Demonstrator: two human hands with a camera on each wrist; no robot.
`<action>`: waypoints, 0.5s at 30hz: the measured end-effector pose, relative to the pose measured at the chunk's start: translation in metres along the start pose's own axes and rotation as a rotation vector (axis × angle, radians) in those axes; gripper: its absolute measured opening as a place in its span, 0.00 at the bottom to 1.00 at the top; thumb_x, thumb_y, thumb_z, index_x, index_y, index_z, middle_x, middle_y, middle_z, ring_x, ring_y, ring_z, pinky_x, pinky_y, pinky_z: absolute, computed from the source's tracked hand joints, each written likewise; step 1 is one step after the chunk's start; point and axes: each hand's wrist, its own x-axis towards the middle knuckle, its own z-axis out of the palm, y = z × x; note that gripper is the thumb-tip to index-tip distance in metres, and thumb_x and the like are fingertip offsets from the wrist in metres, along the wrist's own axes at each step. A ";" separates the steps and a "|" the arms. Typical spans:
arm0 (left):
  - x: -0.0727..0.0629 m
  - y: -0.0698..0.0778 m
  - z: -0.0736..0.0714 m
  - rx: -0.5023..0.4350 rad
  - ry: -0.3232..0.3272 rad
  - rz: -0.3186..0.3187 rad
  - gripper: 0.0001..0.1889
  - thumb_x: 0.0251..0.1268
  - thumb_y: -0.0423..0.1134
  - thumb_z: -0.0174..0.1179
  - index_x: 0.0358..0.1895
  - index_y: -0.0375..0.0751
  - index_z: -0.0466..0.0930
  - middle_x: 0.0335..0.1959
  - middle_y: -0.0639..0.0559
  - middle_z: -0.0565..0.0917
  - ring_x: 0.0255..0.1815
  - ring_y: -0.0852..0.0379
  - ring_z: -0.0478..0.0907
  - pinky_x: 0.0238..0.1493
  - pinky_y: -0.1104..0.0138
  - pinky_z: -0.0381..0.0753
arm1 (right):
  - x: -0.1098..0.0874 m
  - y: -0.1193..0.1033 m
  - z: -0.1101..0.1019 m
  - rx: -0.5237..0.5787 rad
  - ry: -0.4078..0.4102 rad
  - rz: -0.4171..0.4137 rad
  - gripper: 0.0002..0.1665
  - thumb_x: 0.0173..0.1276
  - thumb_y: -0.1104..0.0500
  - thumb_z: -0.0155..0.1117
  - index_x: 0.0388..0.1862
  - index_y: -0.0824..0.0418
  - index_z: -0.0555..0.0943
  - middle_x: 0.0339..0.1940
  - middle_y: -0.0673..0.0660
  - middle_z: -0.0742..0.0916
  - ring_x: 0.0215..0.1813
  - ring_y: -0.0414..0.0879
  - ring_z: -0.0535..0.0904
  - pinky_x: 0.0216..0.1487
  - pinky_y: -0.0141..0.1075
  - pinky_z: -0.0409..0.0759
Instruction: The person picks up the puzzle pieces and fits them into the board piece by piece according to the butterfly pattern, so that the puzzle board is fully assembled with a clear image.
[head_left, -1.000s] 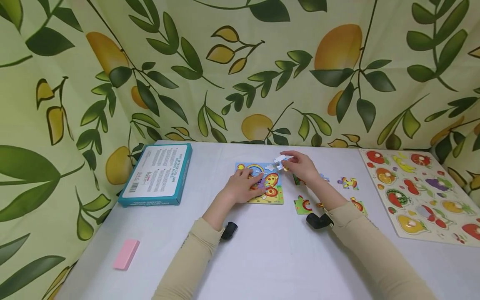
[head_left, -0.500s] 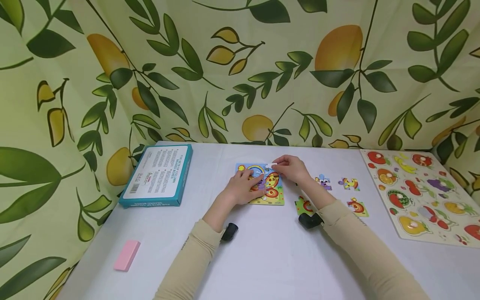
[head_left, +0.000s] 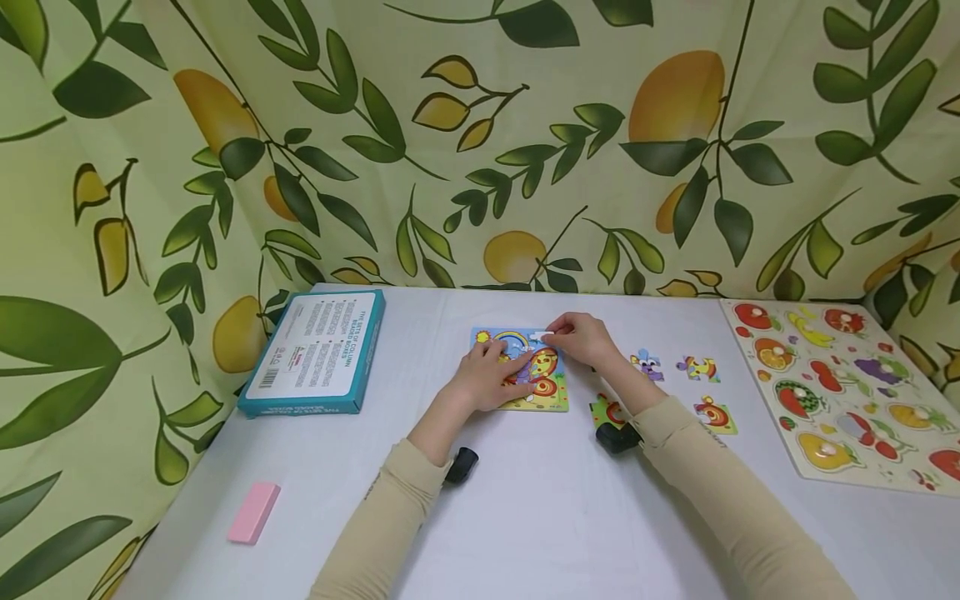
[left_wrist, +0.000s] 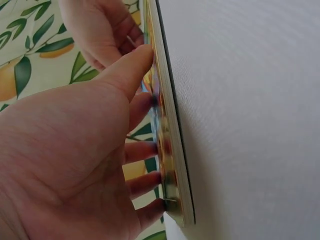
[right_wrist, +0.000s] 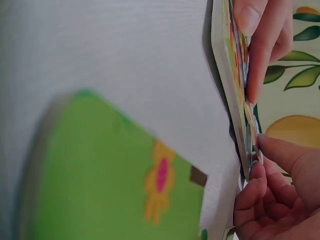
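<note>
My left hand (head_left: 483, 375) rests on a square picture puzzle board (head_left: 551, 406), its fingers spread over the rainbow and butterfly picture. In the left wrist view, the left fingertips (left_wrist: 142, 182) press on the board's face near its edge. At the board's upper right corner my right hand (head_left: 585, 340) pinches a jigsaw piece (head_left: 542, 337) with white and blue on it. The right wrist view shows that piece (right_wrist: 254, 127) between thumb and fingers, tilted against the board's surface. Part of the board's picture is hidden under the left hand.
Loose jigsaw pieces lie right of the board, among them a purple one (head_left: 647, 364), a yellow one (head_left: 701, 367), a red swirl one (head_left: 715, 414) and a green one (head_left: 603, 411). A fruit board (head_left: 847, 392) is far right. Left are a teal box (head_left: 315, 350) and a pink block (head_left: 254, 512).
My right hand has carried the jigsaw piece left and slightly down, from beside the board onto its upper right corner. The left hand has stayed on the board, shifting barely.
</note>
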 end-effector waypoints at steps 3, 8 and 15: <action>0.001 0.002 0.000 0.008 -0.006 -0.007 0.34 0.69 0.64 0.50 0.76 0.62 0.58 0.74 0.42 0.57 0.72 0.38 0.51 0.70 0.47 0.56 | -0.001 -0.001 -0.001 0.000 -0.006 0.004 0.18 0.67 0.53 0.66 0.47 0.65 0.81 0.36 0.58 0.81 0.39 0.50 0.74 0.39 0.36 0.71; 0.002 0.002 0.000 0.013 -0.006 -0.019 0.34 0.68 0.65 0.49 0.76 0.63 0.58 0.74 0.43 0.57 0.72 0.39 0.51 0.70 0.47 0.56 | 0.000 -0.002 0.001 -0.006 -0.010 -0.002 0.18 0.68 0.53 0.66 0.48 0.65 0.80 0.36 0.58 0.81 0.40 0.50 0.73 0.39 0.36 0.71; 0.002 0.002 0.000 0.009 0.003 -0.015 0.34 0.68 0.65 0.50 0.75 0.63 0.59 0.73 0.44 0.58 0.71 0.39 0.53 0.69 0.47 0.59 | 0.001 -0.001 0.003 -0.009 -0.009 0.008 0.17 0.67 0.53 0.67 0.46 0.64 0.78 0.35 0.57 0.79 0.40 0.50 0.72 0.39 0.36 0.70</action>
